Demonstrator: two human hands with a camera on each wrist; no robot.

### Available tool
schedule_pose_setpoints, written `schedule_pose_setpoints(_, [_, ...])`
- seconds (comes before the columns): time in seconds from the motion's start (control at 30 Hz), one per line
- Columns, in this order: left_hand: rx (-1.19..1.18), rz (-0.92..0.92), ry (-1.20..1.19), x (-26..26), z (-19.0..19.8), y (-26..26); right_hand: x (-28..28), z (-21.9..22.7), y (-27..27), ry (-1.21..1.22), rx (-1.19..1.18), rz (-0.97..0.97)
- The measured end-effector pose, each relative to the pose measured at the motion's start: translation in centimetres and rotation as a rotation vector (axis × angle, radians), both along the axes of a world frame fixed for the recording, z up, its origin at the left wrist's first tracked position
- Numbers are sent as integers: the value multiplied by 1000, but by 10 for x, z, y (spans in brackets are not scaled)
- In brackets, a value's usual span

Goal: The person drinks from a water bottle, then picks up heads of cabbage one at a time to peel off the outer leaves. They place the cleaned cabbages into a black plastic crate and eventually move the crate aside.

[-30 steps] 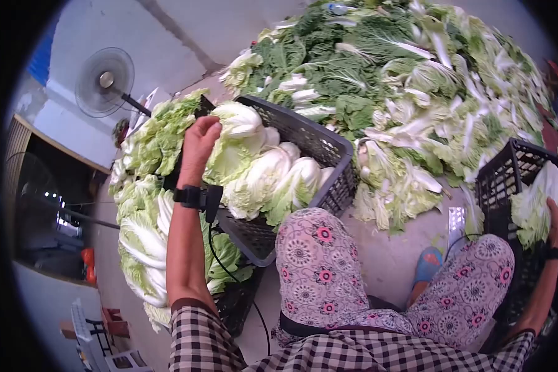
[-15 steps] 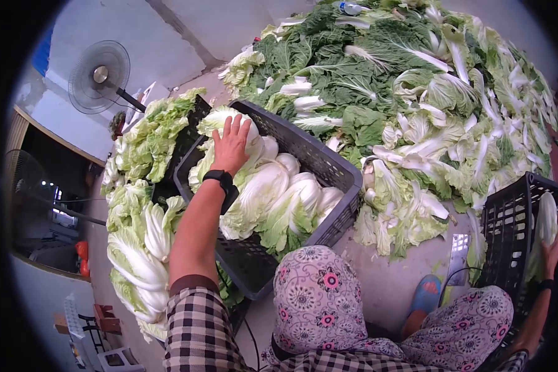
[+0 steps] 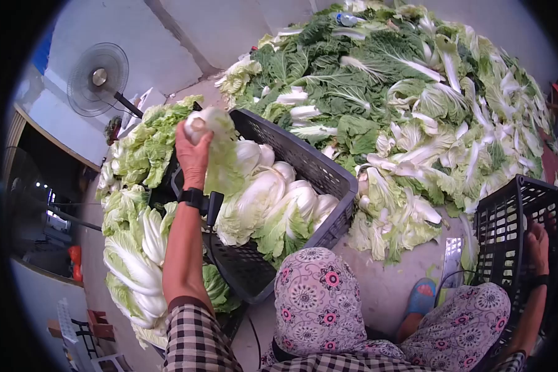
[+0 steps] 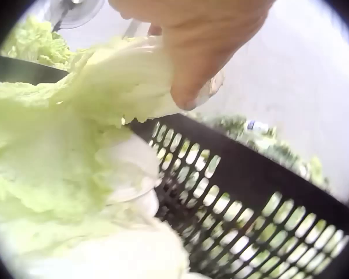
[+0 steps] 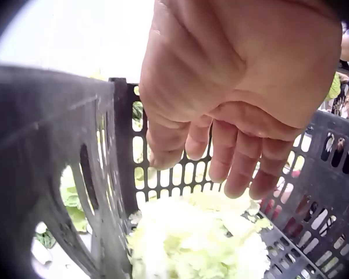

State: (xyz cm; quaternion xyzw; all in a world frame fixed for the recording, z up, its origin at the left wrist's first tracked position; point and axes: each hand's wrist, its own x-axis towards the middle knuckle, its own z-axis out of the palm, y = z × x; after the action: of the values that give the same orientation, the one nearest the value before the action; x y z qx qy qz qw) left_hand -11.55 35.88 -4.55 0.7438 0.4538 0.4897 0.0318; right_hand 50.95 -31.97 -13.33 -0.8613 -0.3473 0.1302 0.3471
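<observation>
My left hand point(image 3: 193, 155) grips a napa cabbage point(image 3: 222, 149) at its white root end, over the far-left corner of a dark plastic crate point(image 3: 304, 146). Its thumb presses near the cut base in the left wrist view, and pale leaves point(image 4: 52, 151) hang down from the hand. Several other napa cabbages point(image 3: 297, 198) lie in that crate. At the far right, my right hand point(image 3: 538, 248) is inside a second black crate point(image 3: 493, 217). The right wrist view shows its fingers loosely bent and holding nothing, above a pale cabbage point(image 5: 198, 238) on the crate's bottom.
A large heap of loose cabbage leaves point(image 3: 378, 93) fills the floor ahead. More cabbages point(image 3: 133, 266) are piled left of the near crate. A standing fan point(image 3: 99, 77) is at the back left. A sandalled foot point(image 3: 421, 296) and a cable lie between the crates.
My left hand went from flat on the cabbages to gripping one by its base and lifting it. My right hand let go of its cabbage, which now lies inside the right crate.
</observation>
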Motion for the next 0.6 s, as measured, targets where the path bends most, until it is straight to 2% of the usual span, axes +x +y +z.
schedule_pose_setpoints(0.1, [-159,-214,-578,14,58,-45,12,19,25,-94,101,-197])
schedule_pose_setpoints(0.13, [-261,-266,-631,13,67,-49,-6,40,47,-95,155,-142])
schedule_pose_setpoints(0.17, [-267,-352,-649,19,76,-59,-42,71,79,-99,205,-92])
schedule_pose_setpoints(0.23, [-282,-543,-686,47,96,-92,-96,127,129,-222,94,-22])
schedule_pose_setpoints(0.3, [-340,-721,-678,71,115,-131,-126,159,162,-375,158,122])
schedule_pose_setpoints(0.33, [-368,-799,-670,84,122,-150,-164,190,177,-285,214,182])
schedule_pose_setpoints(0.43, [-435,-1029,-625,116,137,-205,-203,225,210,-369,376,401])
schedule_pose_setpoints(0.5, [-500,-1134,-602,132,146,-240,-233,242,227,-283,430,499])
schedule_pose_setpoints(0.57, [-562,-1208,-561,147,154,-274,-256,248,247,-38,474,628])
schedule_pose_setpoints(0.6, [-564,-1252,-603,157,149,-285,-274,243,263,140,506,773])
